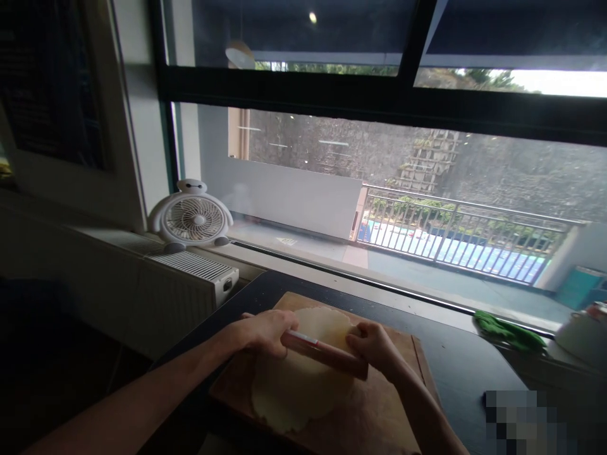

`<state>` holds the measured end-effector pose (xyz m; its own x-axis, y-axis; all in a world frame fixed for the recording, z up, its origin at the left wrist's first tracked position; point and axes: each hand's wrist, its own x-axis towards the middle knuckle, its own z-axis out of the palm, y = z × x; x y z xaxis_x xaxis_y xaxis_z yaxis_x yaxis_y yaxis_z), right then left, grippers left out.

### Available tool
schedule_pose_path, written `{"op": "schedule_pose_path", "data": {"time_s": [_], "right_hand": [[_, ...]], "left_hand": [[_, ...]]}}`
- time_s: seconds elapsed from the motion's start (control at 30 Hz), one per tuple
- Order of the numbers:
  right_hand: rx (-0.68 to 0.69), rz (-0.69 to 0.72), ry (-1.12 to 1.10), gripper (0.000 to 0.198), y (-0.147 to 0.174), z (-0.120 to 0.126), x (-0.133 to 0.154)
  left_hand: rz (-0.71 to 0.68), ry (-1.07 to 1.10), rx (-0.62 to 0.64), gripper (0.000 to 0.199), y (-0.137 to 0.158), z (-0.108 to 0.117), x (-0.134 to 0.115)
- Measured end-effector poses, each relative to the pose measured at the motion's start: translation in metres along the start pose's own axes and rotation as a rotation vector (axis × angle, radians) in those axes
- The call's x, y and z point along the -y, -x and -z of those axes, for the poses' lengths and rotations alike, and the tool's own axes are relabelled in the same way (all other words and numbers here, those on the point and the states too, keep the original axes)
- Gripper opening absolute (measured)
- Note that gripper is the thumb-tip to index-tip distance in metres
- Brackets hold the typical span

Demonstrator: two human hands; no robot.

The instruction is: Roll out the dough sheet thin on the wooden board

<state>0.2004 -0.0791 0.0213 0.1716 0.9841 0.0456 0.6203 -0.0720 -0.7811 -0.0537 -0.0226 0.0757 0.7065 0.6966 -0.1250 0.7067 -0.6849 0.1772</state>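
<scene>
A pale, flat sheet of dough (pixel 284 392) with an uneven edge lies spread on a wooden board (pixel 384 411). Across it rests a rolling pin (pixel 327 354) with a red and white label, slanting down to the right. My left hand (pixel 272 332) is closed around the pin's left end. Beyond the pin's right end, my right hand (pixel 374 344) is closed, thumb and fingers pinched at the far right edge of the dough. Its fingertips partly hide what they grip. Part of the dough is covered by the pin and hands.
The board stands on a dark table (pixel 474 366) beside a large window. A white fan (pixel 196 218) sits on a radiator (pixel 190 284) at the left. On the sill at the right lie a green cloth (pixel 509 332) and a whitish container (pixel 581 338).
</scene>
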Motion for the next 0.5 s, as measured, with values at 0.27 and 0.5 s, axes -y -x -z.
{"op": "schedule_pose_path", "data": {"time_s": [0.27, 0.5], "right_hand": [[0.087, -0.089, -0.141, 0.023, -0.017, 0.025, 0.007], [0.169, -0.122, -0.172, 0.028, 0.000, 0.023, -0.005]], "left_hand": [[0.058, 0.076, -0.128, 0.018, 0.002, -0.004, 0.012], [0.221, 0.105, -0.217, 0.029, -0.027, -0.009, 0.026]]}}
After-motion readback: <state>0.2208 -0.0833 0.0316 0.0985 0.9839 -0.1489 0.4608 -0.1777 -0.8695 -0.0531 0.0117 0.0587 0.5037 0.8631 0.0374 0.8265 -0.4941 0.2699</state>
